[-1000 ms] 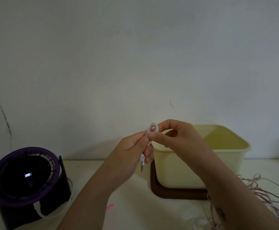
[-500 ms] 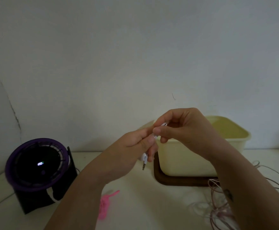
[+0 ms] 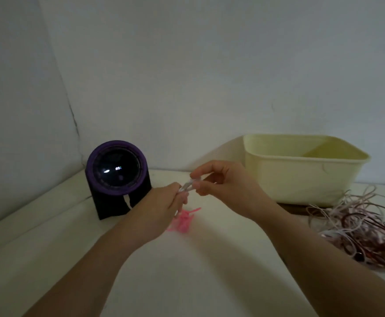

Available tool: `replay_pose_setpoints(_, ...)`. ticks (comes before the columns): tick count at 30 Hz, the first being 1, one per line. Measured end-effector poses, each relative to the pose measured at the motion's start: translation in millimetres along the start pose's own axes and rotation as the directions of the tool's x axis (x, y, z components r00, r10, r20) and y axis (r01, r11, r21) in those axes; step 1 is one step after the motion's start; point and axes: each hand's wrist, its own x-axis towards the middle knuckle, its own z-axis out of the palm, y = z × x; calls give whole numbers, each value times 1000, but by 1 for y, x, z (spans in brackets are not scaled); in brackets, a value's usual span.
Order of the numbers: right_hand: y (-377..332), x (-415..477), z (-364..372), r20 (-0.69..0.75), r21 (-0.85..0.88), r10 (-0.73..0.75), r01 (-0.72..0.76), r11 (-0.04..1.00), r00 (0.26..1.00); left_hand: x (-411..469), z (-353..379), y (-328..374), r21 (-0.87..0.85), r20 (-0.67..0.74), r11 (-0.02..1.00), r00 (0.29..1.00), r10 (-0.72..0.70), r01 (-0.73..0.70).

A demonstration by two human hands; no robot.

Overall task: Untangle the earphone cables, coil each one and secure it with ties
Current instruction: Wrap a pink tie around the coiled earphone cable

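Note:
Both hands meet above the table's middle on a small coil of white earphone cable point(image 3: 187, 186). My left hand point(image 3: 161, 208) grips its lower end, and my right hand point(image 3: 221, 181) pinches its upper end between thumb and forefinger. Most of the coil is hidden by the fingers and blurred. A bunch of pink ties point(image 3: 183, 219) lies on the table just below the hands. At the right edge sits a tangled heap of pink and dark red earphone cables point(image 3: 365, 227).
A cream plastic tub point(image 3: 301, 177) stands at the back right on a dark brown lid or board point(image 3: 296, 208). A black and purple round device point(image 3: 117, 177) with a small lit display stands at the back left, near the wall corner.
The view has swung down and to the left. Both hands have lowered toward the table with the white coil. The pink ties and the cable heap have come fully into view.

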Motion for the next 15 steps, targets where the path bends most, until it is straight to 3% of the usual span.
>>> replay_pose_setpoints(2,14,1,11,-53,64,87,-83,994,995,-4,11,-22,-152,-86,981,987,-133,119)
replay_pose_setpoints(4,34,6,20,-118,102,193,-182,978,974,-5,18,-37,-385,-129,899,952,-278,210)
replay_pose_setpoints(7,60,14,30,-154,-175,213,-239,955,965,-3,25,-45,-417,-194,882,927,-321,218)
replay_pose_setpoints(10,68,24,40,-27,-396,231,-223,891,973,-6,35,-46,-423,-156,890,953,-259,173)
replay_pose_setpoints(12,67,28,44,110,-445,312,-234,864,944,-9,43,-48,-452,-79,876,971,-225,166)
replay_pose_setpoints(15,64,30,48,271,-563,355,-152,813,895,-12,50,-55,-367,-44,917,982,-184,156)
